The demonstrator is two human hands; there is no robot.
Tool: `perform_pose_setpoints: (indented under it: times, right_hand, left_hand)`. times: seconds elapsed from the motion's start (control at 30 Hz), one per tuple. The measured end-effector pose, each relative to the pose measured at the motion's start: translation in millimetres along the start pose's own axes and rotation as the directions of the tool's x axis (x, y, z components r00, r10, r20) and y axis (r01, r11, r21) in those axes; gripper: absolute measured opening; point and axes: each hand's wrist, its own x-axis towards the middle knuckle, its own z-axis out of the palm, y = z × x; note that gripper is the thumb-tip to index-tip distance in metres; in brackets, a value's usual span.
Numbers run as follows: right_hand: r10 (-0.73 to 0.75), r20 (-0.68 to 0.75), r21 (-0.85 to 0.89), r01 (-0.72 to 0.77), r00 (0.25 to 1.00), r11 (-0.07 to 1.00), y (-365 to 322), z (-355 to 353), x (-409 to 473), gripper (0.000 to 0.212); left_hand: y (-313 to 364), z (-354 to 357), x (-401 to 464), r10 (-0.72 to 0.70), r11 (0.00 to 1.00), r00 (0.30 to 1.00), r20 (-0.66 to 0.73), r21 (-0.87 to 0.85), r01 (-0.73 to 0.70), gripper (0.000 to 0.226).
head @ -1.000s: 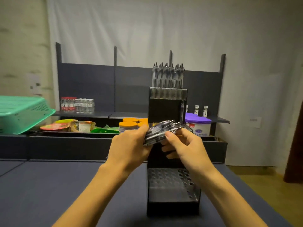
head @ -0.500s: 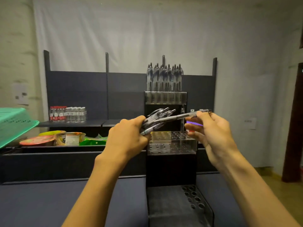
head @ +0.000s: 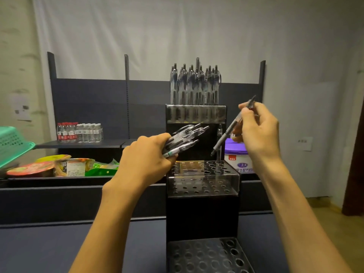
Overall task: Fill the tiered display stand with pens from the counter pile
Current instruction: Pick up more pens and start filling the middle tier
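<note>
Hands raised in front of a black tiered display stand [head: 202, 211] that sits on a dark worktop [head: 39, 249]. Left hand [head: 145, 162] closed in a full grip round a bundle of pens [head: 185, 139]; the pens fan out up and to the right past the knuckles, clear barrels, dark clips. Right hand [head: 256, 133] higher and to the right, thumb and fingers pinching a single pen [head: 228, 133] near its upper end. That pen slants, tip down and to the left, the tip just above the back right holes of the middle tier [head: 204, 180].

Top tier [head: 196, 113] is packed with upright pens [head: 195, 85] standing in tight rows. Middle tier is a clear perforated block; one pen [head: 219, 146] stands upright in a hole at its back right, just beside the slanted pen's tip. Whether the two touch is hard to say at this angle. Bottom tier [head: 208, 255] is a dark perforated plate at the frame's lower edge.

Behind the stand: dark shelving [head: 110, 107] with a row of small water bottles [head: 79, 133]. Lower left, a green basket [head: 13, 142] and bright snack packets [head: 63, 164]. White tub with a purple lid [head: 236, 147] sits behind the right hand.
</note>
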Motion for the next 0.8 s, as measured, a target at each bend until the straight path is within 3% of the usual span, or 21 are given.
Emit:
perform_pose_setpoints:
  times: [0.13,0.4,0.5,0.67,0.8]
  right_hand:
    - [-0.100,0.133,-0.152,0.120,0.986,0.981,11,7,-2,0.014]
    - [-0.240,0.153,-0.225,0.270,0.959,0.936,10,9,-2,0.009]
    - [-0.235,0.145,-0.229,0.263,0.961,0.937,11,5,0,0.014]
    - [-0.176,0.262,-0.305,0.254,0.949,0.918,17,10,-2,0.019]
    - [-0.233,0.239,-0.345,0.307,0.943,0.887,15,14,-7,0.037]
  left_hand:
    - [-9,3,1,-0.015,1.000,1.000,0.023,-0.009,0.015,0.019]
    - [-10,7,3,0.033,0.997,0.999,-0.017,-0.062,-0.034,0.017]
    - [-9,9,3,0.050,0.994,0.999,-0.017,-0.093,-0.051,0.018]
    - [-9,10,3,0.051,0.995,0.998,-0.045,-0.083,-0.054,0.017]
    - [-9,11,3,0.053,0.994,0.997,-0.055,-0.088,-0.058,0.019]
